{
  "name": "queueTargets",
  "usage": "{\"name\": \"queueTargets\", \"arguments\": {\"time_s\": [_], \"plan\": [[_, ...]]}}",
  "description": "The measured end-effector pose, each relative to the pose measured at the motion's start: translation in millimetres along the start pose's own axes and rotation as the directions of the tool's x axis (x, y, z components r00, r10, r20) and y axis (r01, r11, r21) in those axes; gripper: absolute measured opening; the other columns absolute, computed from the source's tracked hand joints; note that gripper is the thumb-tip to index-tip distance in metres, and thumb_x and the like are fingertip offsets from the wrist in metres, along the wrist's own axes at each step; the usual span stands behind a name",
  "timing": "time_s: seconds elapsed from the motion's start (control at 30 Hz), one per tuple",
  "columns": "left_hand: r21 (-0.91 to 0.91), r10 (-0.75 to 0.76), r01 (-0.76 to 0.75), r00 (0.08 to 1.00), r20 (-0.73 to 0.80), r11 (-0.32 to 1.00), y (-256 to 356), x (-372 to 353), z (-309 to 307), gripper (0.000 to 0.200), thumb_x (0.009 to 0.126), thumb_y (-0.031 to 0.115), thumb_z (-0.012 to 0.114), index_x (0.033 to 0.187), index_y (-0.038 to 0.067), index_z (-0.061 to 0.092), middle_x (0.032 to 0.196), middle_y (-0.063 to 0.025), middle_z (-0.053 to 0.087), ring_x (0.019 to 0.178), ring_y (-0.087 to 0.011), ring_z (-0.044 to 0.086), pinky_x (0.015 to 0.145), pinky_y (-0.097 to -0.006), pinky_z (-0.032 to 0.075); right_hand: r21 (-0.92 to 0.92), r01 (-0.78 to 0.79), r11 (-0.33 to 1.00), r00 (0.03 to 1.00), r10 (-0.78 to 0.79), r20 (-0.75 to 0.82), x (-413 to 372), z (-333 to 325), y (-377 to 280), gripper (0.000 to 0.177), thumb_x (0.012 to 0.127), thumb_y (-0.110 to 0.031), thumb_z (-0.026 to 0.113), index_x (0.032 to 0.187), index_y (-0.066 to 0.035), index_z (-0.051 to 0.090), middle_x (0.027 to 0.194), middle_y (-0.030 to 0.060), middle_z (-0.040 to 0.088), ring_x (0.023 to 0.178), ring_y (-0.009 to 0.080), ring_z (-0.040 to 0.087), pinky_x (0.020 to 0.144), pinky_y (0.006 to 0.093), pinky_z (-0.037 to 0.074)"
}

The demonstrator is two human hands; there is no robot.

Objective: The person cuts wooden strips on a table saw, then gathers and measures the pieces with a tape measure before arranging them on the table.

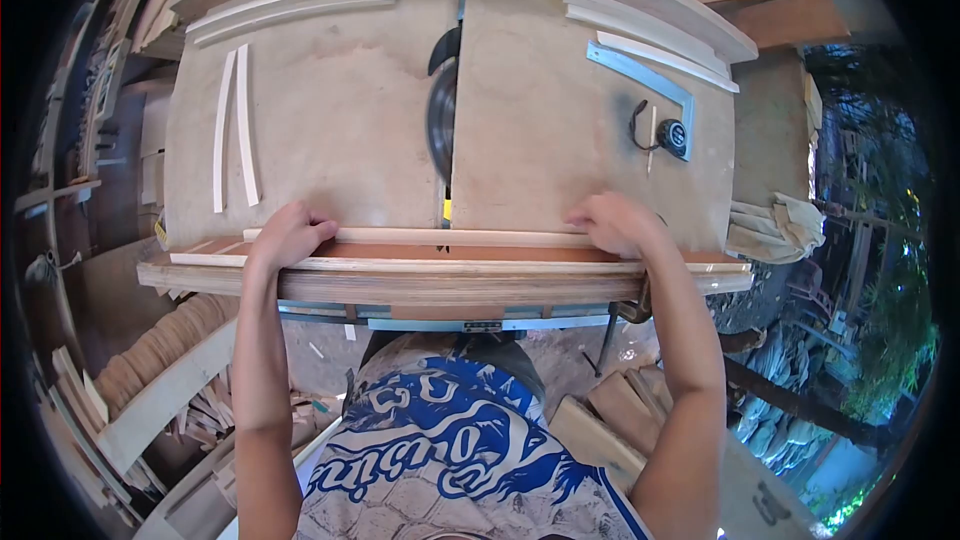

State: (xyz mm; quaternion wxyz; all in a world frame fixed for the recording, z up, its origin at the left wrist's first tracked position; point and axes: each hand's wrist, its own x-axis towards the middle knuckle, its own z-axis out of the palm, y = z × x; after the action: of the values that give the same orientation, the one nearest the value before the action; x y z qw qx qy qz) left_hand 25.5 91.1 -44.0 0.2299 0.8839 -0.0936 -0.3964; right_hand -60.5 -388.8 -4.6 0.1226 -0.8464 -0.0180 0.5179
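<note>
A long pale wooden strip [460, 237] lies crosswise along the near edge of the saw table [350, 140]. My left hand [288, 234] is closed on its left part, thumb pointing inward. Near its right end, my right hand [614, 224] has curled fingers gripping the strip. Just beyond the strip, between my hands, the dark circular saw blade [441, 125] stands up through the slot, with a yellow piece [447, 210] at the slot's near end. A reddish-brown board [400, 251] shows on the near side of the strip.
Thin strips [240, 130] lie on the table's left side, more [640, 25] along the far edge. A metal square [650, 75] and a tape measure [673, 137] lie at right. A thick wooden rail [450, 287] runs along the front. A cloth [775, 228] hangs beyond the right edge.
</note>
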Motion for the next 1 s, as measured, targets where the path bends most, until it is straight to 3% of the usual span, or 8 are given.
{"name": "queueTargets", "arguments": {"time_s": [0.13,0.27,0.57,0.63,0.7,0.73,0.8,1.0], "plan": [[0.019,0.07,-0.07,0.997,-0.04,0.997,-6.6,-2.0,2.8,0.031,0.091,0.03,0.067,0.091,0.001,0.079,0.081,-0.0249,0.072,0.077,-0.0405,0.07,0.076,-0.0478,0.054,0.209,0.418,0.884,0.904,-0.38,-0.198,-27.0,44.2,-30.1,0.095,0.08,-0.06,0.082,0.148,0.0,0.054,0.147,0.0262,0.059,0.137,0.042,0.056,0.116,0.0461,0.045],[0.032,0.047,-0.047,0.999,-0.013,0.998,-6.0,0.5,1.9,0.032,0.092,0.031,0.066,0.093,0.003,0.081,0.087,-0.0266,0.073,0.083,-0.0435,0.071,0.081,-0.0492,0.056,0.027,0.349,0.937,0.908,-0.331,-0.256,-35.4,59.1,-60.7,0.121,0.062,-0.067,0.089,0.154,0.0,0.047,0.152,0.0249,0.055,0.142,0.0427,0.05,0.119,0.0485,0.04],[0.193,0.069,-0.037,0.985,-0.159,0.98,5.6,-24.6,0.9,0.036,0.095,0.033,0.066,0.092,0.0,0.08,0.089,-0.0269,0.072,0.086,-0.0429,0.07,0.079,-0.0473,0.055,-0.148,0.25,0.957,0.907,-0.285,-0.31,-25.0,61.4,-75.2,0.093,0.058,-0.038,0.088,0.141,-0.008,0.058,0.149,0.0163,0.06,0.139,0.0348,0.055,0.12,0.0605,0.037],[0.151,0.187,-0.138,0.907,-0.378,0.979,13.8,-52.7,11.2,0.031,0.095,0.031,0.068,0.095,0.003,0.081,0.089,-0.0224,0.074,0.088,-0.0411,0.071,0.082,-0.0494,0.056,-0.134,0.248,0.959,0.906,-0.279,-0.319,-23.9,60.6,-77.6,0.09,0.056,-0.035,0.085,0.138,-0.008,0.059,0.148,0.0166,0.061,0.138,0.0345,0.057,0.12,0.0624,0.036],[0.001,0.181,-0.312,0.549,-0.816,0.95,14.1,-69.6,28.5,0.02,0.091,0.021,0.073,0.096,0.003,0.08,0.087,-0.0151,0.073,0.084,-0.035,0.07,0.077,-0.0453,0.055,-0.126,0.239,0.963,0.908,-0.267,-0.323,-23.2,61.6,-76.7,0.088,0.054,-0.033,0.082,0.136,-0.009,0.061,0.147,0.0169,0.061,0.136,0.0342,0.058,0.121,0.0643,0.035],[-0.001,0.18,-0.313,0.548,-0.817,0.95,10.2,-70.9,34.1,0.02,0.091,0.021,0.073,0.096,0.003,0.08,0.087,-0.0151,0.073,0.084,-0.035,0.07,0.077,-0.0453,0.055,-0.129,0.239,0.962,0.903,-0.269,-0.335,-20.9,64.5,-75.5,0.091,0.052,-0.035,0.084,0.136,-0.009,0.062,0.147,0.0164,0.061,0.137,0.0341,0.058,0.121,0.0651,0.034],[0.268,0.388,-0.361,0.32,-0.864,0.893,2.6,-70.1,44.3,0.013,0.084,0.012,0.077,0.095,0.005,0.08,0.083,-0.0084,0.072,0.078,-0.0284,0.068,0.071,-0.0402,0.054,-0.141,0.238,0.961,0.899,-0.273,-0.343,-17.7,66.4,-73.2,0.093,0.05,-0.038,0.085,0.136,-0.01,0.063,0.147,0.0159,0.061,0.137,0.034,0.057,0.122,0.0658,0.033],[0.413,0.515,-0.42,0.163,-0.841,0.808,-9.4,-65.3,43.0,0.011,0.082,0.009,0.075,0.092,0.006,0.079,0.082,-0.006,0.071,0.073,-0.0247,0.066,0.068,-0.0373,0.051,-0.125,0.244,0.962,0.874,-0.274,-0.402,-13.5,64.7,-74.8,0.091,0.047,-0.036,0.086,0.132,-0.011,0.066,0.144,0.015,0.064,0.134,0.0321,0.06,0.12,0.0629,0.037]]}}
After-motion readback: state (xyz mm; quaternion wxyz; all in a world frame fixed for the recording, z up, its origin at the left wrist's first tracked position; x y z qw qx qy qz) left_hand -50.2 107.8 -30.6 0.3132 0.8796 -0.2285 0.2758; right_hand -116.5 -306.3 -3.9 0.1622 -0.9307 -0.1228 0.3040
